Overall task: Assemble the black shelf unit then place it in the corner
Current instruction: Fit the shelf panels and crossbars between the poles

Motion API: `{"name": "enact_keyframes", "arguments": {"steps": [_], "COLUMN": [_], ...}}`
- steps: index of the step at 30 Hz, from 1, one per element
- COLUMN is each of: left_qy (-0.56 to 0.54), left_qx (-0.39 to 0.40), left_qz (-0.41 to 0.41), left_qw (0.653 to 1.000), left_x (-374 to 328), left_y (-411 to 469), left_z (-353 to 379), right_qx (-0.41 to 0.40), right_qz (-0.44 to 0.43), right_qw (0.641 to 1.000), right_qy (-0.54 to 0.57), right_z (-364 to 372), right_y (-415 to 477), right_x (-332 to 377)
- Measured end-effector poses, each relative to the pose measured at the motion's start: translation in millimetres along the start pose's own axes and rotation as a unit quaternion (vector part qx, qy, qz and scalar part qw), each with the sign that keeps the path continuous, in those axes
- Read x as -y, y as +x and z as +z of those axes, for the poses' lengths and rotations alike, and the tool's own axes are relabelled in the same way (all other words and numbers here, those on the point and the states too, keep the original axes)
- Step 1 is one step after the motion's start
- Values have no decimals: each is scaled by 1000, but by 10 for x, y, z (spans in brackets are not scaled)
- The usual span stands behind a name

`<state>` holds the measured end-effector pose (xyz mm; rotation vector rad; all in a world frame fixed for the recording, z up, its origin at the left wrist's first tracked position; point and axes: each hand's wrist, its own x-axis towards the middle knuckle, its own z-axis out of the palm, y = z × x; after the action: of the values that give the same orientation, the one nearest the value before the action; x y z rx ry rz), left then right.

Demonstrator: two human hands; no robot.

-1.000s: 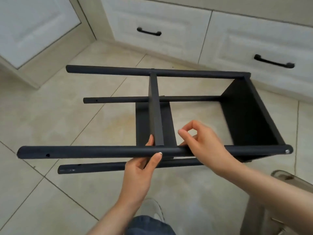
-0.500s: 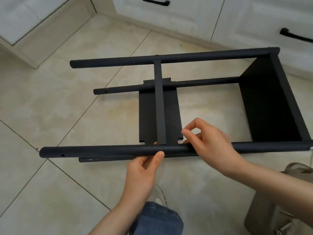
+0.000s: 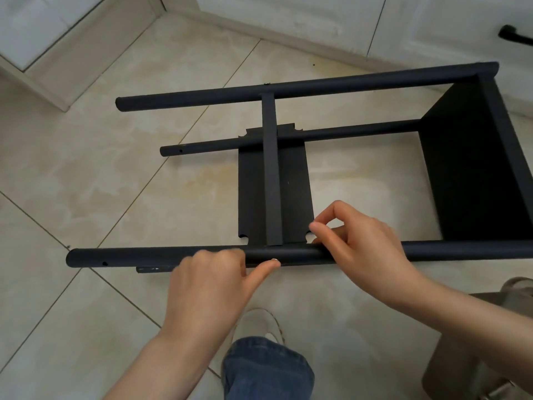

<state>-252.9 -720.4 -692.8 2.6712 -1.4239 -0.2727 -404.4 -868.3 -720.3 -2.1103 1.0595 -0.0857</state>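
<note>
The black shelf unit [image 3: 473, 168] lies on its side on the tiled floor, its four tubes running left to right. An end shelf closes its right side. A middle shelf [image 3: 291, 183] stands across the frame at the centre. My left hand [image 3: 210, 284] grips the near tube [image 3: 138, 256], fingers curled over it and thumb stretched along it below a small silver screw [image 3: 274, 259]. My right hand [image 3: 363, 243] lies over the same tube, forefinger and thumb pinching at the middle shelf's notched near-right corner. The fourth tube [image 3: 150, 269] is mostly hidden behind the near one.
White cabinets with a black handle [image 3: 516, 36] line the back, and another cabinet [image 3: 43, 30] stands at the far left. A grey metal object [image 3: 476, 356] sits at the bottom right. My jeans leg and shoe [image 3: 268, 368] are below the frame.
My left hand slid left along the near tube and its fingers now curl over the top. The view has tilted down, so the frame sits lower and closer. My right hand stays at the shelf corner.
</note>
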Motion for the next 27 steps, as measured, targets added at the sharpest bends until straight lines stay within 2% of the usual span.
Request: {"name": "enact_keyframes", "arguments": {"steps": [3, 5, 7, 11, 14, 17, 19, 22, 27], "left_qy": [-5, 0, 8, 30, 4, -56, -67, -74, -79], "left_qx": [-98, -99, -63, 80, 123, 128, 123, 120, 117], "left_qz": [148, 229, 266, 307, 321, 313, 313, 317, 315], "left_qw": [984, 968, 962, 948, 939, 939, 939, 938, 939], "left_x": [71, 148, 214, 287, 310, 309, 315, 320, 324], "left_y": [131, 265, 399, 623, 660, 632, 635, 638, 643], "left_z": [-73, -80, -66, -80, -18, 35, 52, 64, 75], "right_qx": [2, 4, 9, 16, 18, 35, 78, 159, 207], "right_qz": [-9, -12, -12, -17, -17, -2, 22, 48, 43], "right_qw": [1000, 1000, 1000, 1000, 1000, 999, 996, 982, 963], "right_qy": [2, 3, 8, 6, 6, 14, 24, 91, 167], "right_z": [-9, -17, -26, -40, -54, -73, -106, -179, -160], "right_y": [-2, -5, -11, -15, -26, 3, 85, 273, 529], "right_x": [4, 0, -5, -2, 18, 41, 41, 21, 49]}}
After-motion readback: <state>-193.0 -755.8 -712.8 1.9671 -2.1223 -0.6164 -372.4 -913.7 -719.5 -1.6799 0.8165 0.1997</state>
